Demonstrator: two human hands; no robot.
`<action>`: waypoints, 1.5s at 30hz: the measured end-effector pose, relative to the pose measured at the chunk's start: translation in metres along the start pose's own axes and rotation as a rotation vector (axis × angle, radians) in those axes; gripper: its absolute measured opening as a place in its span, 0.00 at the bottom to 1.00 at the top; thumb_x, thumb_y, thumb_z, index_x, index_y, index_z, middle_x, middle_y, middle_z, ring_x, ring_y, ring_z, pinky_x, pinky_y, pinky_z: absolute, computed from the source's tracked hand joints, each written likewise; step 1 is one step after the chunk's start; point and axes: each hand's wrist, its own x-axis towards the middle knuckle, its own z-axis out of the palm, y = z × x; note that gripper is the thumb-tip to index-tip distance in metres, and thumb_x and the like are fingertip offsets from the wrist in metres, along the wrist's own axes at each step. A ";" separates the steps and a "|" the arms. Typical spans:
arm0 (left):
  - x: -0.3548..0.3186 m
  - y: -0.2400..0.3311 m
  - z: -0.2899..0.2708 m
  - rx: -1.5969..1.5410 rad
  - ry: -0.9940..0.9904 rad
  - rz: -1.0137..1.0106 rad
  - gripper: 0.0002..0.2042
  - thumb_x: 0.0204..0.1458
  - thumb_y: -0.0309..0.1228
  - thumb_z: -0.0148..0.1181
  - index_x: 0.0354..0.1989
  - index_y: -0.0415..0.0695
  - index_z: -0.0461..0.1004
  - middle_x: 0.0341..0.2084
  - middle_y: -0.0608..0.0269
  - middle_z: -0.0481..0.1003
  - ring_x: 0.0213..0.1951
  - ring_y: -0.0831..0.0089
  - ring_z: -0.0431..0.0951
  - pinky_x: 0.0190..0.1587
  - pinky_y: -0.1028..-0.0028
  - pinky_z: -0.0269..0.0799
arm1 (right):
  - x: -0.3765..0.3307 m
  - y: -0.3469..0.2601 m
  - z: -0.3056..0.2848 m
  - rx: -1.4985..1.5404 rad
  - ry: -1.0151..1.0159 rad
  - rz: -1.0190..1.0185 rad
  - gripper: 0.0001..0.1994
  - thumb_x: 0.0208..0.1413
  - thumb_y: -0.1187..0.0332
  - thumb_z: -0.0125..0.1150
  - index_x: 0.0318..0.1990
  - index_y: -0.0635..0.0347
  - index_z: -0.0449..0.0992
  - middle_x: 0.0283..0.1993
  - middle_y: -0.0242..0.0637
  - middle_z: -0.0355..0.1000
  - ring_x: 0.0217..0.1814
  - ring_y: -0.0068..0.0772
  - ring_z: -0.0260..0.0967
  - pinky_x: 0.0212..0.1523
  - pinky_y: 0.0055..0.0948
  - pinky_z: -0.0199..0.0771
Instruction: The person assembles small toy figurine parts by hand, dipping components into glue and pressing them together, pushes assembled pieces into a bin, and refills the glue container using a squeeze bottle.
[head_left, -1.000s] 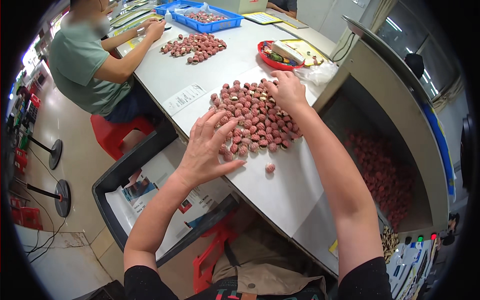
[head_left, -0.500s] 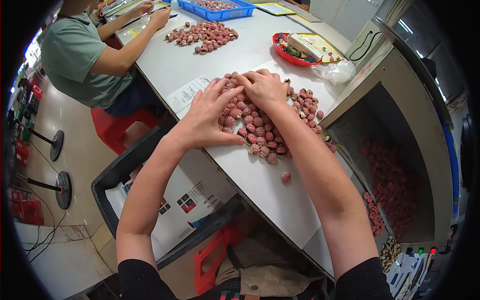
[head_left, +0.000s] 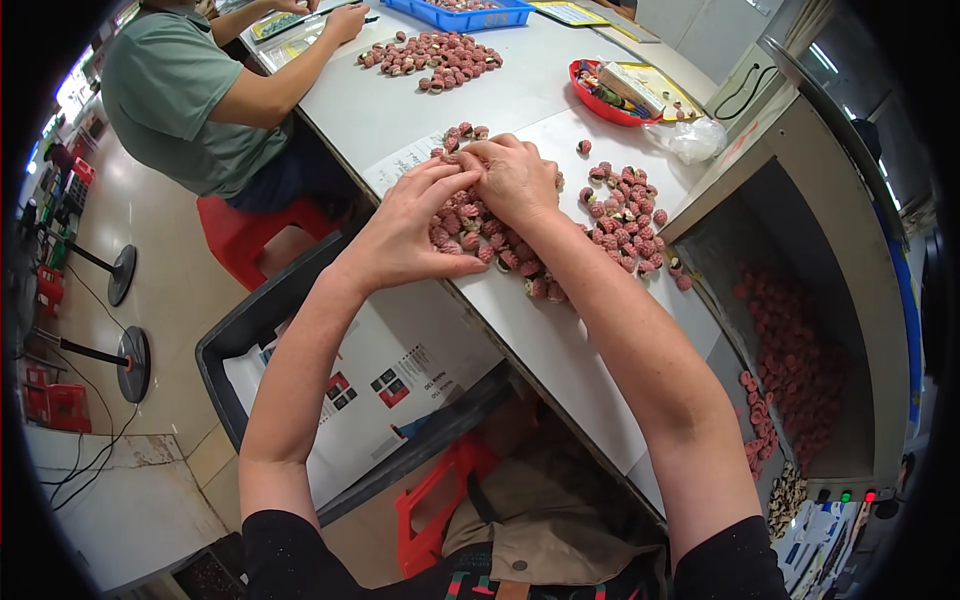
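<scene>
On the white table, straight ahead of the person, a heap of small reddish pieces lies under both hands. The left hand spreads flat over its near-left edge, fingers curled in; the right hand cups its far side, fingertips meeting the left's. Whether either pinches a piece cannot be told. A looser cluster lies just right, nearer the right hand.

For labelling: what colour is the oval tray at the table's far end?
Red oval plastic tray, seen in the head view.
</scene>
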 end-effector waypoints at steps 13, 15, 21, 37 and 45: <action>-0.104 0.026 -0.039 -0.159 0.149 -0.216 0.29 0.42 0.38 0.70 0.53 0.42 0.70 0.52 0.54 0.68 0.60 0.57 0.64 0.63 0.63 0.57 | -0.085 -0.089 0.014 0.117 0.033 -0.281 0.07 0.55 0.59 0.55 0.34 0.43 0.80 0.44 0.27 0.72 0.53 0.36 0.65 0.54 0.44 0.55; -0.106 0.008 -0.035 -0.332 0.358 -0.284 0.18 0.51 0.33 0.63 0.50 0.41 0.72 0.47 0.56 0.71 0.54 0.64 0.68 0.59 0.67 0.61 | -0.092 -0.094 0.010 0.236 0.044 -0.320 0.06 0.53 0.61 0.57 0.35 0.44 0.80 0.43 0.29 0.73 0.52 0.38 0.67 0.51 0.45 0.61; -0.031 -0.013 -0.032 -0.363 0.371 -0.425 0.19 0.57 0.34 0.59 0.55 0.40 0.70 0.48 0.55 0.72 0.53 0.69 0.70 0.58 0.73 0.63 | -0.033 -0.024 -0.040 0.073 0.176 -0.238 0.08 0.53 0.62 0.61 0.40 0.45 0.80 0.44 0.33 0.75 0.47 0.42 0.72 0.46 0.42 0.70; 0.102 -0.061 0.038 -0.340 0.076 -0.406 0.36 0.52 0.62 0.52 0.60 0.45 0.69 0.54 0.54 0.73 0.52 0.66 0.74 0.56 0.71 0.66 | 0.066 0.119 -0.043 -0.046 -0.370 0.516 0.25 0.62 0.46 0.38 0.58 0.45 0.72 0.66 0.39 0.62 0.69 0.48 0.56 0.65 0.57 0.51; 0.101 -0.065 0.043 -0.406 0.116 -0.314 0.31 0.56 0.59 0.50 0.57 0.45 0.72 0.49 0.57 0.76 0.51 0.70 0.74 0.54 0.74 0.67 | 0.023 0.025 -0.009 -0.047 -0.051 0.225 0.18 0.59 0.50 0.46 0.47 0.43 0.79 0.55 0.35 0.72 0.58 0.42 0.67 0.58 0.55 0.59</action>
